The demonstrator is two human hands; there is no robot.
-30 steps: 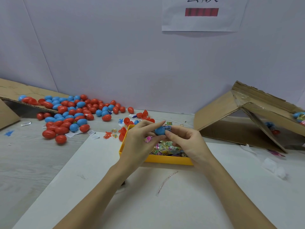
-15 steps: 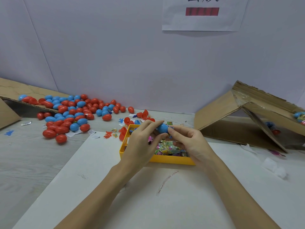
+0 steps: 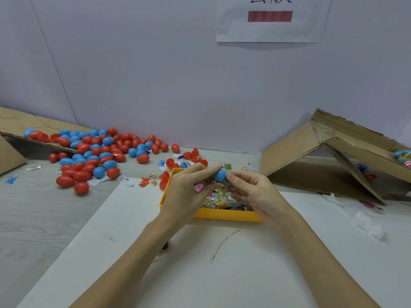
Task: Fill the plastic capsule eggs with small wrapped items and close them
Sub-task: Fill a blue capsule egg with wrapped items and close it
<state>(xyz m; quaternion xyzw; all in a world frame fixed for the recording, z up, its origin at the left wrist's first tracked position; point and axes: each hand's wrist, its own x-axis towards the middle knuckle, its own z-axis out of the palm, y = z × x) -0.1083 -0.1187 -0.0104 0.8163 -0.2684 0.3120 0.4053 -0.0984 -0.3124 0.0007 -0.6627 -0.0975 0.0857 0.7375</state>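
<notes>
Pale grey wood-grain table point(image 3: 44, 218) meets a lilac wall, with a white sheet point(image 3: 200, 274) under both forearms; the left hand point(image 3: 189, 192) and right hand point(image 3: 253, 192) both pinch one small blue plastic capsule egg point(image 3: 220, 175), each grip closed on it, above a yellow plastic tray point(image 3: 224, 215) of colourful wrapped items point(image 3: 222, 201); red and blue eggs point(image 3: 93, 156) lie heaped far left; a torn cardboard box point(image 3: 333, 156) stands right.

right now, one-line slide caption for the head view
Both hands grip a blue egg above a yellow tray of wrapped items.
</notes>
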